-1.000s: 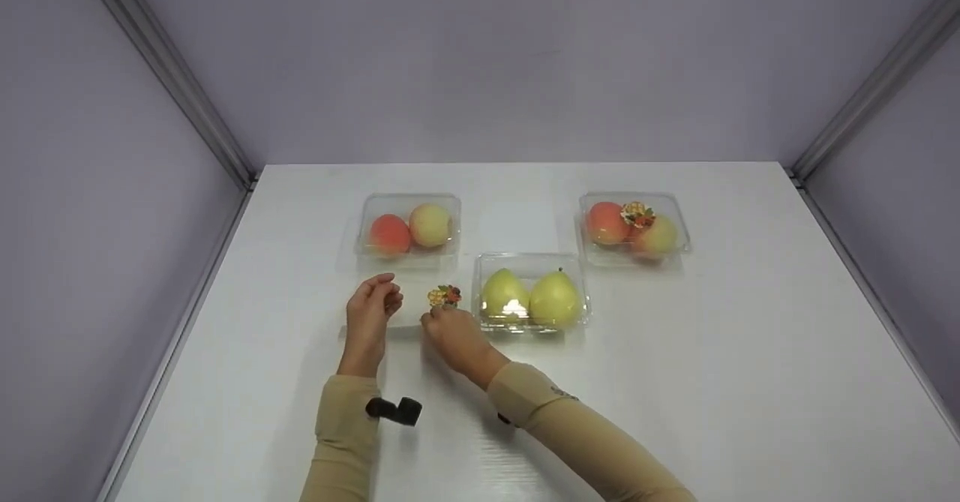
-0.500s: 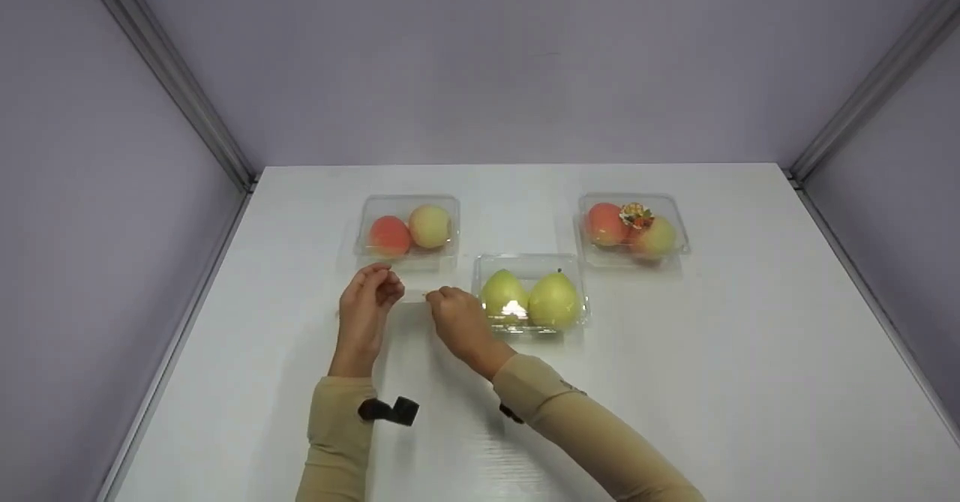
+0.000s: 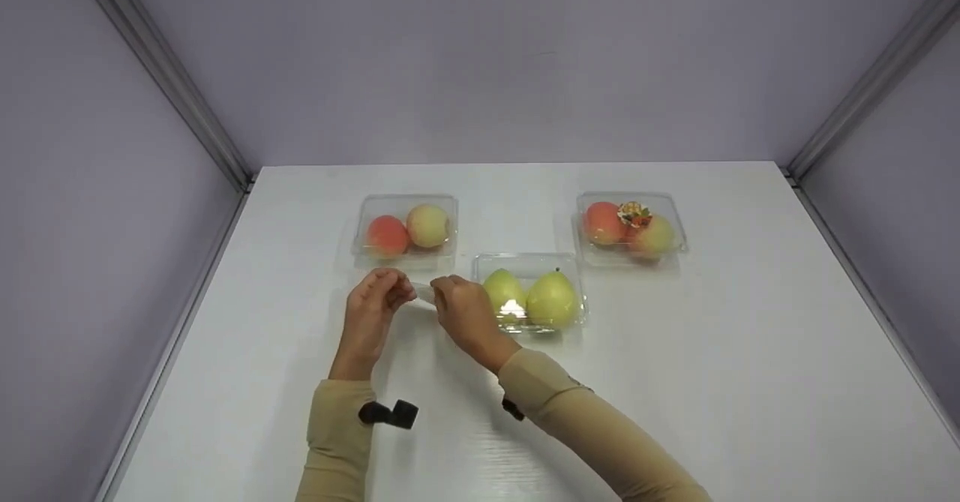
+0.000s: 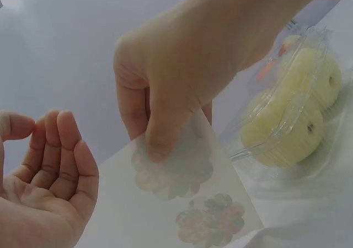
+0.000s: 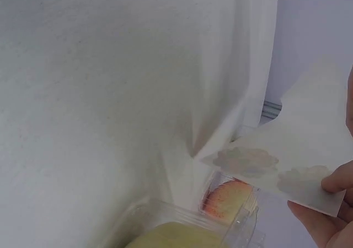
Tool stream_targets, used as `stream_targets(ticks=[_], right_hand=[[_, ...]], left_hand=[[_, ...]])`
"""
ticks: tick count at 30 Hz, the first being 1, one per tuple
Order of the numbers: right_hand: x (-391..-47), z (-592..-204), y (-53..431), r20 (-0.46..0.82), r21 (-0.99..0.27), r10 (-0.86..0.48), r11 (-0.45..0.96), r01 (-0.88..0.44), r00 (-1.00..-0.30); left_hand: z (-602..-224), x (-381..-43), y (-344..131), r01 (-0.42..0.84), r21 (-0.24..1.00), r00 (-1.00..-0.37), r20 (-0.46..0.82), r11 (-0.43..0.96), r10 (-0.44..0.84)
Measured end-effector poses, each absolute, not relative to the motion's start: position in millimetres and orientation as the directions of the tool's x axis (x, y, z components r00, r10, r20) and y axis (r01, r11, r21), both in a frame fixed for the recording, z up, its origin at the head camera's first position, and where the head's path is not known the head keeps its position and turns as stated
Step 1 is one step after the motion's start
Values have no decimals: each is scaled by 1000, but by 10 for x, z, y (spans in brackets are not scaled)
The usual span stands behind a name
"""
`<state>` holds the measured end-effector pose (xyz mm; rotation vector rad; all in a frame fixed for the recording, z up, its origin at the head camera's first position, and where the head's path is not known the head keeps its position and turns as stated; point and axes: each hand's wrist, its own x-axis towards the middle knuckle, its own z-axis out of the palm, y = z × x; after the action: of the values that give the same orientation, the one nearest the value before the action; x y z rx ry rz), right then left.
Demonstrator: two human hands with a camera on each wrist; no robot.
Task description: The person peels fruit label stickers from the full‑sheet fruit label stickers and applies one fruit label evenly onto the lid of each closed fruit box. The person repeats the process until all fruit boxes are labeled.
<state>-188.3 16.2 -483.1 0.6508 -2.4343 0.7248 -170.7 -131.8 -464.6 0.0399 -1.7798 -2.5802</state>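
Observation:
My right hand (image 3: 465,314) pinches a white, see-through sticker sheet (image 4: 127,204) at one edge, thumb on its face. Fruit-patterned stickers (image 4: 212,220) show faintly through the sheet in both wrist views. Close to the sheet's other end is my left hand (image 3: 371,307), its fingers curled. Its thumb and index tips meet in the left wrist view; I cannot tell whether something thin is between them. Just right of my right hand stands a clear plastic box (image 3: 529,262) with two yellow-green pears (image 3: 553,299) inside.
Behind my left hand is a clear box (image 3: 409,203) holding two peaches (image 3: 388,235). A similar box (image 3: 667,203) at the back right also contains peaches, with a fruit sticker (image 3: 634,214) on its lid. All stand on a white table (image 3: 712,374) before a pale wall (image 3: 487,74).
My right hand has raised the sheet and moved slightly away from me and right; the stickers' printed side has turned out of the head view. My left hand has shifted slightly toward the right hand.

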Motion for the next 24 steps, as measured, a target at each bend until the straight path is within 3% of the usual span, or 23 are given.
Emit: stream_targets(ticks=[5, 11, 24], right_hand=[[-1902, -4746, 200, 598, -421, -210, 739, -526, -774], [-1909, -4643, 302, 666, -472, -104, 708, -525, -739], [-1837, -4480, 479, 747, -513, -12, 626, -587, -665]], left_hand=[[-4677, -1664, -1314, 9, 958, -994, 39, -285, 101], [-4711, -1641, -1288, 25, 981, -976, 66, -192, 210], [-4735, -1667, -1099, -21, 987, -995, -4, -158, 103]])
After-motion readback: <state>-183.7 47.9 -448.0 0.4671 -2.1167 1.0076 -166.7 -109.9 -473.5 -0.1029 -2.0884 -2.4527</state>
